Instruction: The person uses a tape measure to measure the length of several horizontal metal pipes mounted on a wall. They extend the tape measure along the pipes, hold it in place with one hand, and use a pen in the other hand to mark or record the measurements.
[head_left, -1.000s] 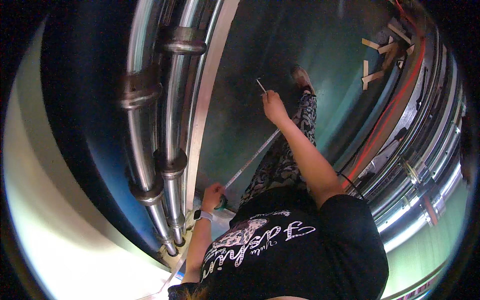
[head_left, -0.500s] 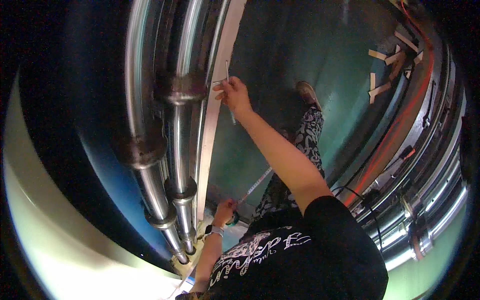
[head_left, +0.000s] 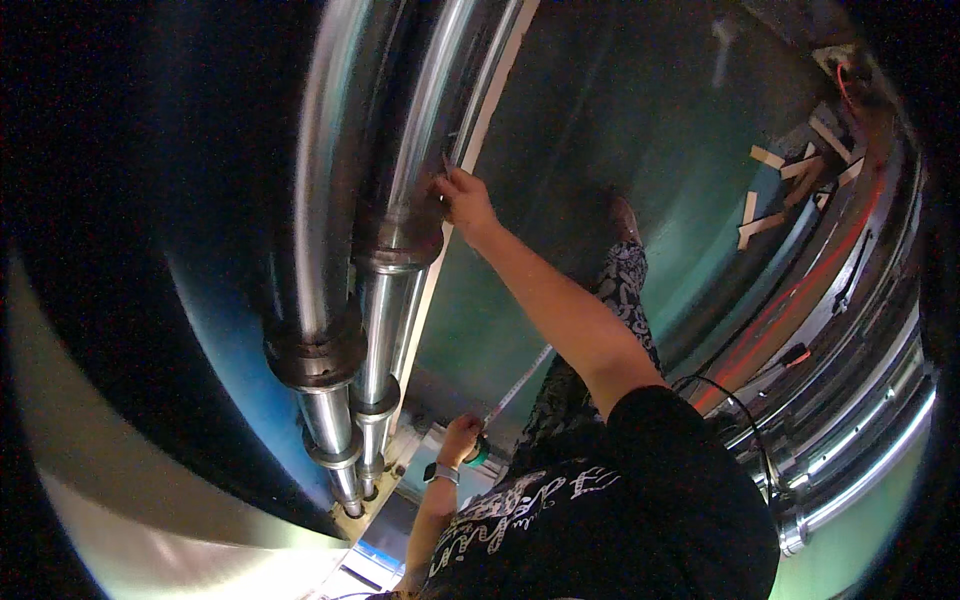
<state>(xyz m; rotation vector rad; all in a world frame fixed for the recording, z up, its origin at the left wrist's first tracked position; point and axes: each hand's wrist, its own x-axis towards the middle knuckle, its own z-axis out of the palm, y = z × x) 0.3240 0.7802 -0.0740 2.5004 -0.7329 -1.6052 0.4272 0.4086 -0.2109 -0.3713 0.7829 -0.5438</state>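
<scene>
Right hand (head_left: pixel 462 198), fingers pinched shut on a small thin marker (head_left: pixel 446 165), presses against the pale vertical strip (head_left: pixel 478 125) beside shiny steel pipes (head_left: pixel 385 300). Left hand (head_left: pixel 460 438) grips a green tape measure (head_left: pixel 481 451), its blade (head_left: pixel 520 385) running diagonally up-right.

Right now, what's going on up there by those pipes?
A person is working against shiny metal pipes that run along a pale strip beside a green surface. The right hand is stretched out, pressing a small thin object, too small to tell what it is, against the pale strip. The left hand, with a wristwatch, holds a tape measure case; the tape runs out from it.
</scene>
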